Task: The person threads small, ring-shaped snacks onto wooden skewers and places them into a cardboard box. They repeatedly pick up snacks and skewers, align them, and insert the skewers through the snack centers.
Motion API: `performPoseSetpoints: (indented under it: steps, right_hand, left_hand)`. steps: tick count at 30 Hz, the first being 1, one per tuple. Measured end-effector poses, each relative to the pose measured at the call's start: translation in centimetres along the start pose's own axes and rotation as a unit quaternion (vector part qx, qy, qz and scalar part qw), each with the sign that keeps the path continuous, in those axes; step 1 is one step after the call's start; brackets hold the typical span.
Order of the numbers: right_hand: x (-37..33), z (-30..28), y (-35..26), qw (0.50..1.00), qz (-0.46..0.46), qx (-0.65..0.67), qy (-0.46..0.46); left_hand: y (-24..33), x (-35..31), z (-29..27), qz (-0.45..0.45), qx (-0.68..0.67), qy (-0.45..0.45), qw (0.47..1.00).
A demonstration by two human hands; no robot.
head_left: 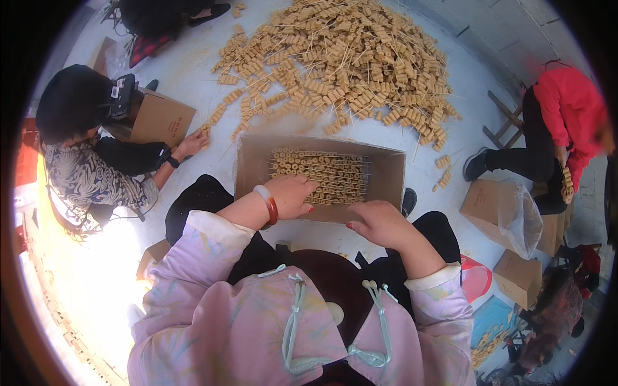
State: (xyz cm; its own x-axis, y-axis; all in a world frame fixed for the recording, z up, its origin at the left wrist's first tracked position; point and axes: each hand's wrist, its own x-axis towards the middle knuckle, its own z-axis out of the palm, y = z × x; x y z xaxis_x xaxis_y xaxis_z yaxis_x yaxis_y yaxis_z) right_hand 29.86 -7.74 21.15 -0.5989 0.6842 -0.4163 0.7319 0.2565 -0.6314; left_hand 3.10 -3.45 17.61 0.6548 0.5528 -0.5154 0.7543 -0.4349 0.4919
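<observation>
Between my knees stands an open cardboard box (380,145), packed with rows of tan skewered snacks (335,183); their round, ring-like ends and thin sticks show. My left hand (290,195), with a pale and orange bangle at its wrist, reaches over the near left side onto the rows. Its thumb is apart from its outstretched fingers. At the near right side, my right hand (380,222) bends over the box's edge, thumb stretched out and apart from the fingers. Some fingertips of that hand are hidden inside the box. Nothing shows held in either hand.
Beyond the box lies a large heap of skewered snacks (360,58). At the left, a person (96,154) reaches to loose skewers beside another carton (161,119). A person in red (566,109) sits at the right, near a plastic-lined carton (489,206) and a smaller carton (517,278).
</observation>
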Motion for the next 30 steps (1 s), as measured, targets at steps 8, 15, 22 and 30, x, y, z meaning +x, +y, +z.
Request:
performPoseSetpoints:
  steps: [8,15,22,30]
  right_hand:
    - [0.1,0.4,0.1,1.000,-0.003,0.007,0.008]
    - [-0.3,0.5,0.6,1.000,0.000,0.005,0.000]
    - [-0.2,0.6,0.8,1.000,-0.014,0.000,0.012]
    - [-0.5,0.6,0.9,1.000,-0.005,0.005,0.006]
  left_hand:
    - [0.5,0.4,0.4,0.007,-0.001,0.001,1.000]
    - [1.2,0.9,0.8,0.022,0.004,-0.001,1.000]
    - [1.4,1.2,0.8,0.025,0.012,-0.009,1.000]
    - [1.8,1.1,0.2,0.007,-0.006,-0.042,0.999]
